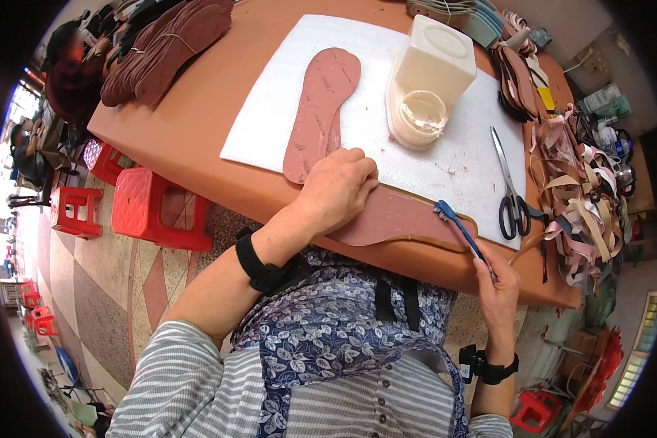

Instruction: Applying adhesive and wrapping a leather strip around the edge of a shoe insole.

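In my right hand (498,281) is a blue toothbrush (458,225), its bristle end down on a reddish-brown shoe insole (405,219). A darker brown rim shows along part of this insole, which lies across the table's near edge. My left hand (339,190) is closed at the insole's left part, its fingers curled and the fingertips partly hidden. Just beyond it, a second reddish insole (321,109) lies flat on a white foam sheet (259,120). A cream plastic container (438,62) with a round open cup (422,115) stands on the sheet; whitish residue coats the cup.
Black-handled scissors (511,193) lie at the sheet's right side. Stacked insoles (164,55) sit at the far left, with more soles (517,80) at the far right. Strap scraps (577,204) heap up along the right edge. Red stools (150,208) and other people are to the left.
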`<act>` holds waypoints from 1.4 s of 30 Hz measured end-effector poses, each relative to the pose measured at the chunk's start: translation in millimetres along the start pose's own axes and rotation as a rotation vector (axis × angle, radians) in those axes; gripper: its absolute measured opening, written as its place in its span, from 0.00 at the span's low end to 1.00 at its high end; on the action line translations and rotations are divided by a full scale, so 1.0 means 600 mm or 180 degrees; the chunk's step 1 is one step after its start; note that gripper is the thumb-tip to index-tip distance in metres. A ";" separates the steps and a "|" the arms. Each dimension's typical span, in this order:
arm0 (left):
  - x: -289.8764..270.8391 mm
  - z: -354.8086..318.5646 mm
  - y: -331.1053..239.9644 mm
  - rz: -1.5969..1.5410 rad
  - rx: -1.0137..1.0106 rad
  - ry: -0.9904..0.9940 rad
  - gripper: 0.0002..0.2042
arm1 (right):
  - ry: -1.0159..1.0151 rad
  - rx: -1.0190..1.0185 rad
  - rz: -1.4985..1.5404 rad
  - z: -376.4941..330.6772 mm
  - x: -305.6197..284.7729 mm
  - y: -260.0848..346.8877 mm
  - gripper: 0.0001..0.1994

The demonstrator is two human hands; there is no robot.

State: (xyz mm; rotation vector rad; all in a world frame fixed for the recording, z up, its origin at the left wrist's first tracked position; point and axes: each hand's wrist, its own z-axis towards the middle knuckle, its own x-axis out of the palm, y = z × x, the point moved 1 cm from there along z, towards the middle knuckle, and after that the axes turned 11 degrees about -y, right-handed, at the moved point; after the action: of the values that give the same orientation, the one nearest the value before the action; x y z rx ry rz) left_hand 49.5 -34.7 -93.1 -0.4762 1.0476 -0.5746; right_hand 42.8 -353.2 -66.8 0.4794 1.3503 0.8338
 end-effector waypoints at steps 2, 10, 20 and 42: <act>-0.003 0.001 0.003 -0.0059 0.0051 -0.0012 0.05 | 0.0013 0.0057 -0.0007 0.004 0.004 0.002 0.13; -0.007 0.003 0.009 -0.0175 0.0005 0.0147 0.04 | -0.0049 -0.0562 -0.0066 0.019 0.022 0.014 0.13; -0.012 0.004 0.010 -0.0299 -0.0024 0.0214 0.05 | 0.0042 -0.0553 -0.0108 0.026 0.059 0.040 0.13; -0.040 -0.042 0.046 -0.0037 0.0470 -0.0515 0.03 | 0.0036 -0.0945 0.0050 0.035 0.104 0.072 0.14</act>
State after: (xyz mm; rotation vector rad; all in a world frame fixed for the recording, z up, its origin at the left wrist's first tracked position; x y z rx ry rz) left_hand 23.3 -0.7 -104.9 -0.3922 0.8422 -0.6088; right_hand 52.9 -275.2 -72.3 0.2535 1.2083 1.0317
